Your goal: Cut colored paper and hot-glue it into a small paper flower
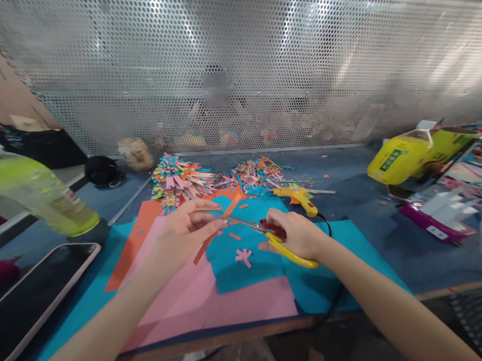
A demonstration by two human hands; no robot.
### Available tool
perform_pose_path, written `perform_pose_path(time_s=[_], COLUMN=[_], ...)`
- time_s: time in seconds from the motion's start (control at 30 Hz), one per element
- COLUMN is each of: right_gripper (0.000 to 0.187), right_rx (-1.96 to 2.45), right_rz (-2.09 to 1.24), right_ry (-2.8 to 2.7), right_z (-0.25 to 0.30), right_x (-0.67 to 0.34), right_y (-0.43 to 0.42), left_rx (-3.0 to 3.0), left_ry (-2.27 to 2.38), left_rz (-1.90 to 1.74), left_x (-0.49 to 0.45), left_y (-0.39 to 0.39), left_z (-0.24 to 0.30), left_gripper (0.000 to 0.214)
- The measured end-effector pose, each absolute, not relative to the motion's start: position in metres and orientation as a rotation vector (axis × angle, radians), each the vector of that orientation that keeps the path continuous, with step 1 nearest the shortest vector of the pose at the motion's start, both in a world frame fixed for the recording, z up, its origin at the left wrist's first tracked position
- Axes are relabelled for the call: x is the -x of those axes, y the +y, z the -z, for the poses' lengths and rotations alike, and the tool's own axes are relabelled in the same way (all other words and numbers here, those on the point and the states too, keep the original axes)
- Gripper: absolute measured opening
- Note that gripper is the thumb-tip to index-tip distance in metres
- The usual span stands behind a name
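We could read little writing; the yellow carton at the far right carried a green label, but its characters were too small and blurred for us to make out; the green bottle at the left edge showed no wording that we could read, and the dark phone beside it lay with a blank screen.

The left hand hovered above the sheets, its fingers pinched narrow on an orange paper strip; the strip's long axis ran on a slant, from low on the left to high on the right.

The right hand had its fingers closed through the yellow and red handles of the scissors; the blades pointed left and slightly away from us, towards the left hand, and their tips met the strip just beside the pinching fingers; whether the blades were parted we could not tell.

Below both hands, pink paper and teal paper overlapped on the blue surface; a small pink cut-out lay on the teal; a yellow glue gun rested just behind the right hand, and a heap of coloured scraps lay further back.
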State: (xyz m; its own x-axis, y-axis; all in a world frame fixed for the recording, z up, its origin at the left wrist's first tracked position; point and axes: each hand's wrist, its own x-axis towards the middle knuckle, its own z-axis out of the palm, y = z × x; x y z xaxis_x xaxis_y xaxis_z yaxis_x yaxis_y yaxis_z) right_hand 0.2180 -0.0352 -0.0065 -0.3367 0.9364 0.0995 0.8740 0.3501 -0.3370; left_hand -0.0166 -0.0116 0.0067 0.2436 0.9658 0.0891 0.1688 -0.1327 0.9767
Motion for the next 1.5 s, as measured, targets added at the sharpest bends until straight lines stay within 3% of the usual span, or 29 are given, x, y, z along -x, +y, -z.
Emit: perform_pose_path(time_s=[0.5, 0.87, 1.5], right_gripper=[0.039, 0.030, 0.039], right_rx=[1.573, 1.552, 1.651], right_rz=[-0.352, -0.397, -0.318], right_ry=[-2.284, -2.217, -2.116], right_z=[0.009, 0.008, 0.017], right_x=[-0.220, -0.224, -0.230], right_y=[-0.033, -0.030, -0.020], left_rx=[-1.592, -1.697, -1.688], left_ry=[1.086, 1.061, 1.168], left_rz=[-0.895, -0.660, -0.889], left_x=[0.023, 0.031, 0.036], left_y=[-0.012, -0.010, 0.002], left_z=[-0.003, 0.005, 0.007], left_gripper=[0.044, 0.021, 0.024])
